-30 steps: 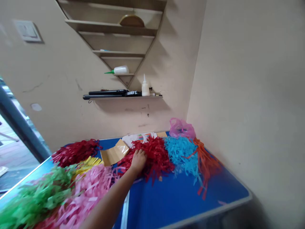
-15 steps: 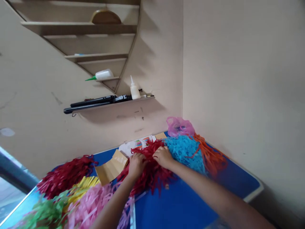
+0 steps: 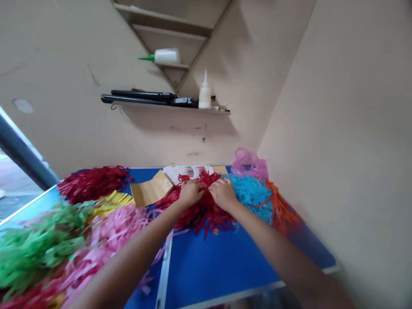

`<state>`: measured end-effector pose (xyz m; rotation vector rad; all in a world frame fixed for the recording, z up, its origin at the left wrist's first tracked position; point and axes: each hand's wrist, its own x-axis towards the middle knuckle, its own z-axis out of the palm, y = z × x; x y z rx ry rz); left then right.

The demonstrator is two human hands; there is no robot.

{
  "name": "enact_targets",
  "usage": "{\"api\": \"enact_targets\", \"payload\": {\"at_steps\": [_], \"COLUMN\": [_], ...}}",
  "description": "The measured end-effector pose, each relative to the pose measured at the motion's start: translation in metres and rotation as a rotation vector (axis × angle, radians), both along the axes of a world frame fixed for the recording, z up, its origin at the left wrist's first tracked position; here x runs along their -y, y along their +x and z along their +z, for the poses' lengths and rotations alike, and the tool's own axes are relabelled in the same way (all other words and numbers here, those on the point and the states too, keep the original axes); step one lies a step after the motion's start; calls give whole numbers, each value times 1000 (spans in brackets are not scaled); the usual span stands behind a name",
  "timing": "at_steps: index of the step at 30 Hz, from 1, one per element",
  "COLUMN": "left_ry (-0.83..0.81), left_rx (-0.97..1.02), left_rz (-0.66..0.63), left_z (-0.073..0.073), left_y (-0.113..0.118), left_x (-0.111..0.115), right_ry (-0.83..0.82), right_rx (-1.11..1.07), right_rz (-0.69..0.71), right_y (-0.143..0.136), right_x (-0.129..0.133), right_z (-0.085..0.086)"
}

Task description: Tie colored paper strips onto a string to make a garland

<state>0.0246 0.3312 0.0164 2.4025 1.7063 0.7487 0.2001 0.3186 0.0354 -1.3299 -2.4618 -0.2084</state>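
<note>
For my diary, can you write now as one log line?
left hand: on red strips | right hand: on red strips | blue strips: beside these

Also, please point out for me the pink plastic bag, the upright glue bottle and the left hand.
pink plastic bag (image 3: 254, 166): head view, crumpled middle
upright glue bottle (image 3: 204, 98): head view, body
left hand (image 3: 191, 192): head view, back

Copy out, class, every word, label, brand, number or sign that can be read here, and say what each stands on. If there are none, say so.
No text can be read.
White sheet with coloured shapes: any print is too small and blurred to read.
Black tool on the shelf: no readable brand.
Upright bottle and lying bottle: no readable label.
</note>
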Motion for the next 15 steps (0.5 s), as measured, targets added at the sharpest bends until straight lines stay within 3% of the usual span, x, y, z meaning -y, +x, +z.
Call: {"api": "enact_targets", "payload": {"at_steps": [6, 11, 13, 15], "left_ry": [-144, -217, -183, -95], "left_rx": [142, 353, 476, 627], "left_rz": [6, 63, 113, 190], "left_z": [11, 18, 29, 51], "left_y": [-5, -17, -26, -38], "left_x": [-9, -10, -12, -13], "right_ry": [-33, -167, -229, -276], "right_rx": [72, 103, 135, 150], "right_rz": [60, -99, -133, -154], "right_y": [-25, -49, -52, -52], "right_x": [28, 28, 24, 21], "right_z": [-10, -38, -47, -52]}}
